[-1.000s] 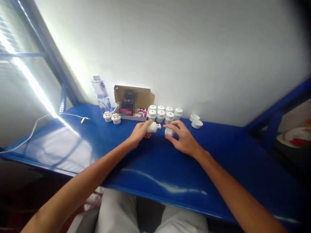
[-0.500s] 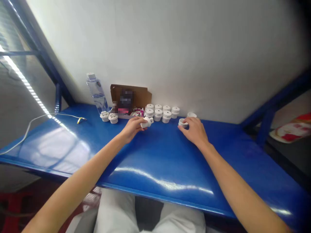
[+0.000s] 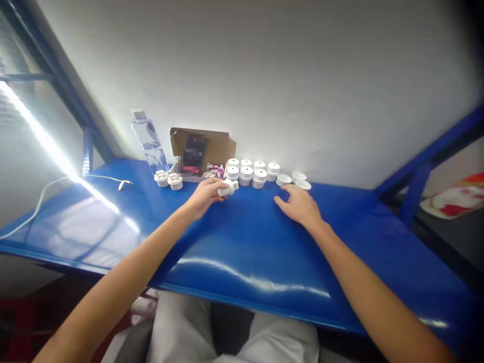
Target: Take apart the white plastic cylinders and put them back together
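Observation:
My left hand (image 3: 204,197) is closed around a white round plastic piece (image 3: 228,188) with a raised part on its end, held just above the table. My right hand (image 3: 302,205) hovers over the table with thumb and fingers apart and nothing between them. Just beyond its fingertips lie three shallow white caps: one on the left (image 3: 283,180), one at the back (image 3: 299,176) and one at the right (image 3: 303,185). Several closed white round units (image 3: 259,176) stand in two rows between my hands. Two white pieces with raised tops, one (image 3: 162,178) beside the other (image 3: 175,182), sit further left.
A clear water bottle (image 3: 150,143) and an open cardboard box (image 3: 221,146) with small packets stand against the wall. The blue table (image 3: 242,237) has a white cable (image 3: 45,194) on its left. Blue metal braces (image 3: 412,179) rise at both sides.
My right hand has let go of a white cap and drawn slightly away, leaving three caps showing. My left hand still holds its white piece, nearly in the same place.

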Demonstrator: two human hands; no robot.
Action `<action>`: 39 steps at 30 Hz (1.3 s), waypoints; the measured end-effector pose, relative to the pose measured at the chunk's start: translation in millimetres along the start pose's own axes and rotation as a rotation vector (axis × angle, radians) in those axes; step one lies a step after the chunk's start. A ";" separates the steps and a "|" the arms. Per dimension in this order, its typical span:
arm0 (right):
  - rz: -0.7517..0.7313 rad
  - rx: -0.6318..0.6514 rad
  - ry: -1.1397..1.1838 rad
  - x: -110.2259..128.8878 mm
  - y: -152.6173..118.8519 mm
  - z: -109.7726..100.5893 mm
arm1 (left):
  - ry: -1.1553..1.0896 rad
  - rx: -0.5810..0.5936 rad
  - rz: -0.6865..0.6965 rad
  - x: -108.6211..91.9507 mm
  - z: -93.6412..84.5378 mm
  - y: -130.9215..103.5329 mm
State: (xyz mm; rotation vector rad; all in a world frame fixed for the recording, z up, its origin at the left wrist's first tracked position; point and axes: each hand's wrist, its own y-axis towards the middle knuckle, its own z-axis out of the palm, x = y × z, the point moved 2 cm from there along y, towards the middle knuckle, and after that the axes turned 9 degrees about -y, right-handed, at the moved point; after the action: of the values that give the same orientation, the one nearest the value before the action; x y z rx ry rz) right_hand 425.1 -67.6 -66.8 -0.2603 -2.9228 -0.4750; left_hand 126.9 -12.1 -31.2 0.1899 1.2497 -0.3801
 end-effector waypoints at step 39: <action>-0.257 -0.117 -0.032 14.7 62.9 17.3 | 1.329 -0.434 0.170 -42.3 -80.2 -2.4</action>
State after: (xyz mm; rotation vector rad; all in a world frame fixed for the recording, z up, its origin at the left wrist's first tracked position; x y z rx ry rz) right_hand 420.9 -1.1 -61.4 0.0967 -2.9768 -0.6859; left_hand 43.8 20.8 -15.9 0.1685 2.5578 0.2593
